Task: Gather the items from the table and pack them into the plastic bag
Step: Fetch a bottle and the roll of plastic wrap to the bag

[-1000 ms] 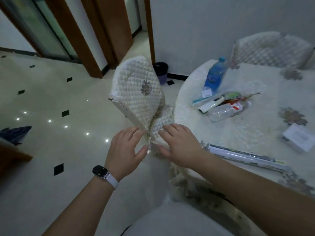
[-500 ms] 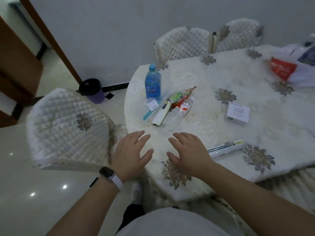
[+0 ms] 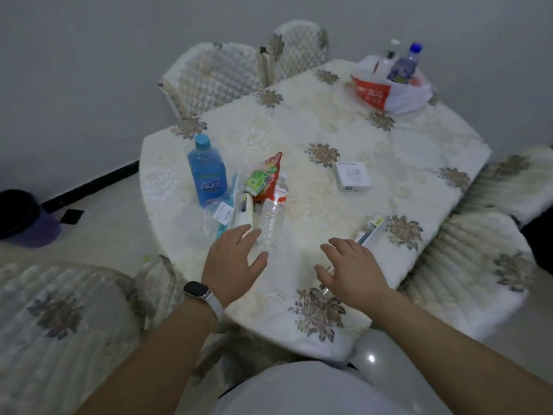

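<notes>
My left hand point(image 3: 233, 262) hovers open above the table's near edge, fingertips close to a clear empty bottle point(image 3: 270, 218) lying on its side. My right hand point(image 3: 351, 269) is open too, just short of a long white-and-green box point(image 3: 372, 227). A blue bottle point(image 3: 207, 170) stands at the left. Beside it lie a red-and-green snack packet point(image 3: 264, 178), a teal toothbrush point(image 3: 229, 212) and a white tube point(image 3: 244, 212). A small white box point(image 3: 351, 176) rests mid-table. The white-and-red plastic bag point(image 3: 389, 91) sits at the far right with two bottles in it.
The round table point(image 3: 314, 127) wears a cream floral cloth. Quilted chairs stand behind it point(image 3: 215, 76), at the near left point(image 3: 59, 310) and at the right point(image 3: 478, 265). A dark bin point(image 3: 21, 217) is on the floor by the wall.
The view has swung from the chair and floor onto the table. Both hands left the chair back and now hover open over the table's near edge, closer to the items.
</notes>
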`<move>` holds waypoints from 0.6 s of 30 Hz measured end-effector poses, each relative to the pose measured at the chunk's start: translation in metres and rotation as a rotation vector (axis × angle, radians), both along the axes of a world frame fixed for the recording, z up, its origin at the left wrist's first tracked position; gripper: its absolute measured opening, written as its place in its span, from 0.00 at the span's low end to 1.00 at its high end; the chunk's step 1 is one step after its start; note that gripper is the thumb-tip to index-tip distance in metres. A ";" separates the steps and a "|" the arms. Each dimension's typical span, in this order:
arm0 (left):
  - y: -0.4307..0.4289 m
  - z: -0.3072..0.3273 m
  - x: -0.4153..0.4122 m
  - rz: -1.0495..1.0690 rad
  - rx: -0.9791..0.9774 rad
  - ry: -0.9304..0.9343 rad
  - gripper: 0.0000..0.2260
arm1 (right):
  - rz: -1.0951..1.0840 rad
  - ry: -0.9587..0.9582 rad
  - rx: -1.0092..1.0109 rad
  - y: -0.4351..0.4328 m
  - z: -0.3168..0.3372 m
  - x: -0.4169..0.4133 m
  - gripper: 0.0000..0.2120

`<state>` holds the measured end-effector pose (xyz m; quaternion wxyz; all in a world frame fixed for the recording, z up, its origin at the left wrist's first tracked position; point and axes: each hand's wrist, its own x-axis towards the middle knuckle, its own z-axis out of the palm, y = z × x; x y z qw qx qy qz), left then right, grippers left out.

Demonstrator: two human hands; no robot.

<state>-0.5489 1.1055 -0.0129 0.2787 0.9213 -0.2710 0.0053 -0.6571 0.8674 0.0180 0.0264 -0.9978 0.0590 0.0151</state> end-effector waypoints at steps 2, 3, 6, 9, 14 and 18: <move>-0.013 -0.003 0.014 -0.046 0.002 0.038 0.26 | -0.102 0.023 0.001 -0.005 -0.004 -0.012 0.23; -0.020 -0.004 0.020 -0.068 0.007 0.054 0.27 | -0.156 0.040 0.013 -0.007 -0.007 -0.018 0.23; -0.043 -0.011 0.037 -0.106 0.040 0.101 0.25 | -0.296 0.088 0.067 -0.015 -0.014 -0.035 0.24; -0.065 -0.021 0.049 -0.104 0.065 0.139 0.23 | -0.420 0.115 0.141 -0.026 -0.024 -0.042 0.24; -0.098 -0.030 0.060 -0.011 0.133 0.231 0.25 | -0.635 0.151 0.434 -0.049 -0.040 -0.029 0.26; -0.117 -0.036 0.074 0.054 0.245 0.255 0.27 | -0.794 0.186 0.689 -0.072 -0.054 -0.005 0.28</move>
